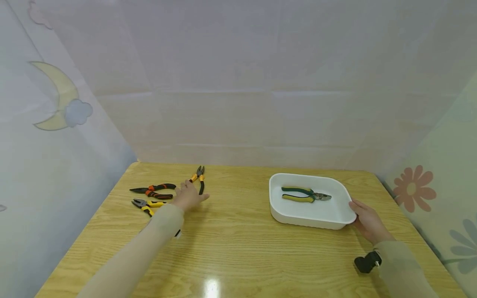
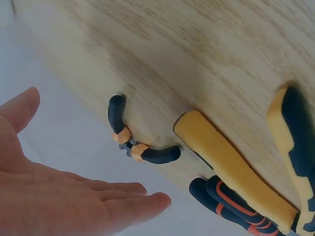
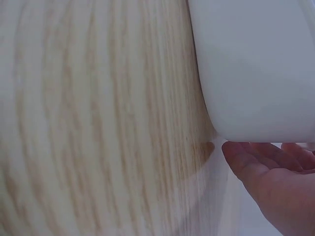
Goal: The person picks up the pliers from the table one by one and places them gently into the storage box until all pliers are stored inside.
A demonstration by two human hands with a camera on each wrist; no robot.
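My left hand (image 1: 189, 196) lies open and flat just above the wooden table (image 1: 238, 248), fingers straight, holding nothing. Its fingertips (image 2: 147, 196) are close to the black-and-orange pliers (image 1: 199, 177) (image 2: 135, 143). Beside the hand lie black-and-red long-nose pliers (image 1: 154, 190) (image 2: 231, 204) and yellow-and-black pliers (image 1: 146, 204) (image 2: 231, 167). To the right stands a white tray (image 1: 298, 215) (image 3: 256, 64) with green-and-yellow pliers (image 1: 304, 194) inside. My right hand (image 1: 367, 221) (image 3: 275, 182) rests with relaxed fingers against the tray's near right corner.
Pale curtain walls close in the table on the left, back and right. A black wrist-camera mount (image 1: 367, 262) shows on my right sleeve. Bare wood runs between the loose pliers and the tray and along the near edge.
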